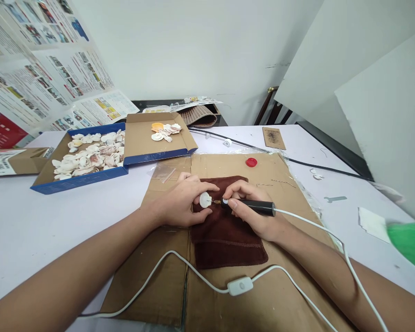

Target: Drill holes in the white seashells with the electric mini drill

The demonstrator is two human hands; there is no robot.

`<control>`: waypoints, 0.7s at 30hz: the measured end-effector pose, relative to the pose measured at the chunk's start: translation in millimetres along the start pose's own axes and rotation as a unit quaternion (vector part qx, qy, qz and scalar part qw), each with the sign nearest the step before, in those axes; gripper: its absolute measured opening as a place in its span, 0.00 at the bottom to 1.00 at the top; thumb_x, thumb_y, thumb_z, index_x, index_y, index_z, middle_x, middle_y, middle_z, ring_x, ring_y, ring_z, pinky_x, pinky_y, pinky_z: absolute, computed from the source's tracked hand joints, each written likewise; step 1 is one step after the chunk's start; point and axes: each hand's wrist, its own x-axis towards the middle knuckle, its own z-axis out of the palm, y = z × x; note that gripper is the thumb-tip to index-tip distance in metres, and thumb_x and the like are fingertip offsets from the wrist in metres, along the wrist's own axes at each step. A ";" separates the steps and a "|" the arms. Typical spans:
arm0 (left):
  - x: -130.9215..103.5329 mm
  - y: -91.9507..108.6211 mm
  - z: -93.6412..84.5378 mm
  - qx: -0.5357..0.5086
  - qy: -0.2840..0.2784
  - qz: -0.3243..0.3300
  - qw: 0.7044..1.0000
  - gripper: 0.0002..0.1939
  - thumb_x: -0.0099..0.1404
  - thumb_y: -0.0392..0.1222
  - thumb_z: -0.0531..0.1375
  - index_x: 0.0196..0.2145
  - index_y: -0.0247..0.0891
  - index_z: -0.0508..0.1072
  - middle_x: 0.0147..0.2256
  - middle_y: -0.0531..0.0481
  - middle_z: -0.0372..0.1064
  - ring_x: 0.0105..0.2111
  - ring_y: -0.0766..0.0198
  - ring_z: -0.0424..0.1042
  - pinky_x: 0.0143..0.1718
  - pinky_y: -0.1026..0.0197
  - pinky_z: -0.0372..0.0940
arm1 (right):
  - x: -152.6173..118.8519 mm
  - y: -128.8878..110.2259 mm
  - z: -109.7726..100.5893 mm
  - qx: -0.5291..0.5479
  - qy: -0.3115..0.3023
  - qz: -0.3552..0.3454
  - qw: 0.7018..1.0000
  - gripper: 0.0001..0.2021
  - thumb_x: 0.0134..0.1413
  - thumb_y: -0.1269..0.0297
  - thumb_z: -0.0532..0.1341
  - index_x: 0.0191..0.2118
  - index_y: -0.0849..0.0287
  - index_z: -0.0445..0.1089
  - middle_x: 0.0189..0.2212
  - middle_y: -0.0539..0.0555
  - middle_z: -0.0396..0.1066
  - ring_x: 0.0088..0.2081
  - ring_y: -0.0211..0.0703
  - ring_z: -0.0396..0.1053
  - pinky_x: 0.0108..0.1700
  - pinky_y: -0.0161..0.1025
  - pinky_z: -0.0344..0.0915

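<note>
Between the fingers of my left hand [180, 200] is a small white seashell [205, 200], kept over a folded dark brown cloth [228, 249]. My right hand [252, 210] grips a black handheld rotary drill [259, 207] with a white cable coming out of its rear end. The thin bit of the drill points left and reaches the shell's right edge; whether it has gone into the shell I cannot tell. Both hands rest over the cloth, which lies on a flattened cardboard sheet [159, 272].
A blue box [83, 180] full of shells stands at left, its lid [138, 133] holding several more. An inline switch [240, 286] sits on the white cable in front. Around the right lie a red cap [251, 162], a small wrench [335, 199] and a green object [410, 242].
</note>
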 end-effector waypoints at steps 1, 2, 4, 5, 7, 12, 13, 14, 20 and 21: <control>-0.1 0.0 0.0 0.000 -0.001 -0.003 1.000 0.26 0.67 0.48 0.62 0.61 0.40 0.74 0.34 0.48 0.75 0.40 0.50 0.71 0.50 0.47 0.58 | 0.0 0.5 0.1 0.000 0.004 0.000 1.000 0.15 0.65 0.47 0.63 0.40 0.55 0.71 0.27 0.47 0.65 0.27 0.40 0.64 0.31 0.40 0.61; -0.1 0.0 0.0 0.000 -0.001 -0.006 1.000 0.26 0.67 0.48 0.62 0.61 0.40 0.74 0.34 0.48 0.75 0.40 0.50 0.71 0.50 0.47 0.57 | 0.1 0.9 0.2 -0.001 0.006 0.000 1.000 0.14 0.65 0.48 0.63 0.40 0.54 0.71 0.26 0.47 0.64 0.27 0.40 0.64 0.31 0.40 0.62; -0.2 -0.4 0.3 -0.002 0.000 -0.005 1.000 0.26 0.67 0.48 0.62 0.61 0.40 0.74 0.34 0.49 0.75 0.40 0.51 0.71 0.50 0.47 0.57 | 0.2 0.9 0.4 0.002 0.006 -0.002 1.000 0.14 0.65 0.49 0.63 0.40 0.55 0.71 0.27 0.47 0.64 0.27 0.40 0.64 0.32 0.40 0.62; -0.3 -0.5 0.4 -0.002 0.000 -0.003 1.000 0.26 0.67 0.48 0.62 0.61 0.40 0.74 0.34 0.49 0.75 0.40 0.51 0.71 0.50 0.47 0.57 | 0.3 0.7 0.5 0.004 0.005 -0.002 1.000 0.13 0.65 0.49 0.63 0.40 0.55 0.71 0.27 0.47 0.64 0.27 0.40 0.64 0.32 0.40 0.62; -0.1 -0.8 0.6 -0.001 -0.001 -0.002 1.000 0.26 0.67 0.48 0.62 0.61 0.40 0.74 0.33 0.49 0.75 0.40 0.51 0.71 0.50 0.47 0.57 | 0.3 -0.2 0.7 0.005 0.004 -0.001 1.000 0.13 0.65 0.50 0.63 0.41 0.55 0.71 0.27 0.47 0.64 0.28 0.40 0.64 0.32 0.40 0.62; 0.5 -0.2 0.6 0.008 -0.003 -0.007 1.000 0.25 0.66 0.48 0.62 0.59 0.41 0.75 0.33 0.50 0.74 0.37 0.53 0.70 0.49 0.49 0.56 | 0.4 0.4 0.5 0.005 0.003 0.002 1.000 0.13 0.65 0.50 0.63 0.40 0.55 0.71 0.27 0.47 0.64 0.27 0.40 0.64 0.32 0.40 0.61; 0.6 0.0 0.6 0.007 -0.002 -0.006 1.000 0.25 0.66 0.48 0.63 0.59 0.41 0.75 0.33 0.50 0.74 0.37 0.53 0.71 0.49 0.49 0.56 | 0.4 1.4 0.4 0.007 0.001 0.002 1.000 0.13 0.65 0.50 0.62 0.40 0.55 0.71 0.27 0.46 0.63 0.27 0.40 0.64 0.32 0.40 0.61; 0.7 0.2 0.6 0.005 -0.001 -0.005 1.000 0.25 0.67 0.48 0.63 0.59 0.41 0.75 0.34 0.50 0.74 0.37 0.54 0.71 0.50 0.48 0.56 | 0.5 2.7 0.2 0.007 0.002 0.000 1.000 0.13 0.65 0.50 0.62 0.40 0.55 0.71 0.26 0.46 0.63 0.27 0.40 0.64 0.32 0.40 0.61; 0.3 -0.4 2.2 0.000 0.007 -0.003 1.000 0.23 0.66 0.48 0.63 0.58 0.41 0.75 0.40 0.48 0.79 0.38 0.54 0.72 0.51 0.48 0.57 | 0.6 5.9 0.2 0.001 0.007 -0.008 1.000 0.13 0.65 0.50 0.62 0.40 0.55 0.72 0.26 0.46 0.63 0.27 0.40 0.63 0.32 0.40 0.60; 0.1 -0.6 2.6 0.000 0.008 -0.005 1.000 0.23 0.66 0.48 0.63 0.58 0.41 0.75 0.42 0.48 0.79 0.38 0.54 0.72 0.51 0.48 0.57 | 0.7 5.1 0.3 0.001 0.004 -0.007 1.000 0.13 0.65 0.50 0.62 0.40 0.55 0.72 0.26 0.46 0.63 0.27 0.40 0.64 0.32 0.40 0.60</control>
